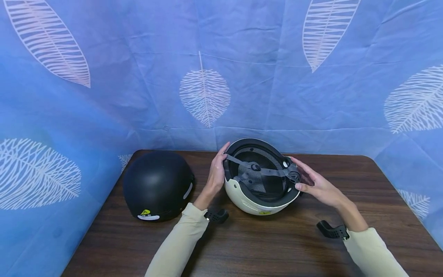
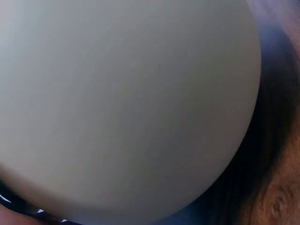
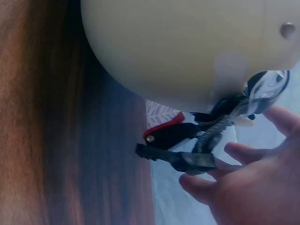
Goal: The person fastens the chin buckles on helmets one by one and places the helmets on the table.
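A cream helmet [image 1: 238,195] rests on its shell, its dark padded opening tilted up in the head view. Across that opening runs a grey strap [image 1: 271,172]. My left hand [image 1: 216,171] grips the rim at the left, thumb over the edge. In the left wrist view the cream shell [image 2: 131,108] hides most of that hand. At the opposite side, my right hand [image 1: 320,188] touches the rim with its thumb, fingers extended and spread. Near those fingertips hangs a black chin strap [image 3: 187,159] with a red-edged buckle [image 3: 164,133].
Left of my left arm, a matte black helmet [image 1: 157,184] sits dome up on the dark wooden table [image 1: 256,250]. Blue cloth [image 1: 242,96] with white leaf prints hangs behind the table and down its sides.
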Motion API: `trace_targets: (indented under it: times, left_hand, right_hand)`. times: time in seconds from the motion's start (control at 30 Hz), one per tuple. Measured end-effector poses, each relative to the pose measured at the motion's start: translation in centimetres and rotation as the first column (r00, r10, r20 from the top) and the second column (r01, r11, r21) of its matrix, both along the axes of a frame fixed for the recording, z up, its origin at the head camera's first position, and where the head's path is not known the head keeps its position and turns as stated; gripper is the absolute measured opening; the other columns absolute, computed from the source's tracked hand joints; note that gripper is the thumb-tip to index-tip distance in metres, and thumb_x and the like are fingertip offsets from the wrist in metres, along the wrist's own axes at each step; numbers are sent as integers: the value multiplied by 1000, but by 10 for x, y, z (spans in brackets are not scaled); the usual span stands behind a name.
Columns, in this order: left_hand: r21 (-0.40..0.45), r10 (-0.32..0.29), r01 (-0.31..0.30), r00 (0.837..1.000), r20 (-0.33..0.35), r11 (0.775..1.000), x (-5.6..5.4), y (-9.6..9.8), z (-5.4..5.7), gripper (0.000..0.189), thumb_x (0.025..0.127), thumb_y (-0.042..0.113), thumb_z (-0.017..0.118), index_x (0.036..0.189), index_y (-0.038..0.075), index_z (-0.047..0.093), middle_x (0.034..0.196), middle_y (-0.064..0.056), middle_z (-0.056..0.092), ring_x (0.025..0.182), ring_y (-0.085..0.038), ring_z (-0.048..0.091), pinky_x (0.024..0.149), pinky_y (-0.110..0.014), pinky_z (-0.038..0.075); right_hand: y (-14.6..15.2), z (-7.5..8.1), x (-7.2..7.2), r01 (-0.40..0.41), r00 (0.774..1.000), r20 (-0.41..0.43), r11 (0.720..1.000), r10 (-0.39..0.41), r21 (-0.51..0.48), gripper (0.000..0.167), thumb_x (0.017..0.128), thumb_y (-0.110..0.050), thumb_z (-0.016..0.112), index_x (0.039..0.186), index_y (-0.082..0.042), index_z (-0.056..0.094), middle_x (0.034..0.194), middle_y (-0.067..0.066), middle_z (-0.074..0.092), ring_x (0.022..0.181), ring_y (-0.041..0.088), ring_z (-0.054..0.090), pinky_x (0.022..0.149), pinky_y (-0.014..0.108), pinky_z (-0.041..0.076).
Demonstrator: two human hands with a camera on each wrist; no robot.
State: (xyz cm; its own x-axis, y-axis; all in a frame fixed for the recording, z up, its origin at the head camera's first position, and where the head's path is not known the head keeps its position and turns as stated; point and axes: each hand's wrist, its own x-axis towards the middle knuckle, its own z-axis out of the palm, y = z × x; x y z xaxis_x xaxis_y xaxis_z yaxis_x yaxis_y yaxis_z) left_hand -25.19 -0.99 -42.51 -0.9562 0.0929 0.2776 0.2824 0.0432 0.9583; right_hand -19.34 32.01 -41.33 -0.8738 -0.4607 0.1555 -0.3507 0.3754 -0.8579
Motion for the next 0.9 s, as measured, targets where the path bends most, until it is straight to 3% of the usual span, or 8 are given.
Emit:
trace_targets:
  times: [0.1,0.2,0.3,0.47,0.5,0.7,0.8,0.9]
  left_hand:
    - [33,-3,2,1000,12,999,0,-2,-2,53,100,13,26,150,6,43,157,-7,38,147,-22,29,120,-44,20]
    - [58,-14,12,1000,22,998,0,-5,-3,53,101,12,25,150,6,42,158,-9,37,148,-24,27,121,-45,18]
    - [32,-11,9,999,41,999,4,-9,3,52,101,7,23,150,1,40,158,-12,35,148,-28,26,121,-47,17]
    - [-36,22,-20,998,54,999,6,-16,8,52,100,7,26,149,3,44,156,-12,39,146,-29,31,120,-47,20]
    - [-53,32,-29,998,58,998,2,-17,5,52,100,9,27,148,5,45,155,-11,41,144,-29,34,119,-47,21]
    - [-177,112,-94,989,93,980,1,-24,18,46,102,17,41,147,13,48,142,-16,54,131,-30,50,112,-46,35]
    - [-265,157,-149,987,12,953,5,-24,26,46,101,20,51,147,16,49,144,-12,53,133,-27,49,111,-46,36]
    - [-384,148,-200,976,-160,902,11,-19,38,47,98,21,56,145,15,51,148,-11,48,139,-28,40,112,-49,34]
  right_hand:
    - [-2,-2,-3,-46,999,23,999,46,-2,79,97,-8,59,161,-15,12,166,14,7,147,46,11,102,5,28]
    - [-5,-4,-3,-83,996,26,996,84,-31,83,96,-6,61,161,-12,9,166,16,1,151,28,10,102,5,27]
    - [-7,-3,-3,-100,995,15,994,101,-41,85,95,-4,63,160,-10,8,166,17,0,150,22,10,103,5,27]
    - [-10,-1,-4,-67,998,-9,998,67,7,87,93,-6,66,161,-14,11,166,14,5,145,47,15,101,6,31]
    - [-11,0,-4,-61,998,-11,998,61,14,87,93,-6,66,161,-14,12,166,14,6,143,51,16,100,6,31]
    - [-14,0,-5,-43,999,-18,999,43,29,87,92,-8,67,160,-16,15,166,12,9,143,53,18,100,6,31]
    - [-14,1,-4,-33,999,-24,999,34,41,87,91,-10,68,160,-18,16,166,10,10,145,50,16,102,4,27]
    - [-15,1,-4,-26,999,-36,998,28,54,87,91,-11,69,160,-18,17,166,10,11,145,49,17,102,4,27]
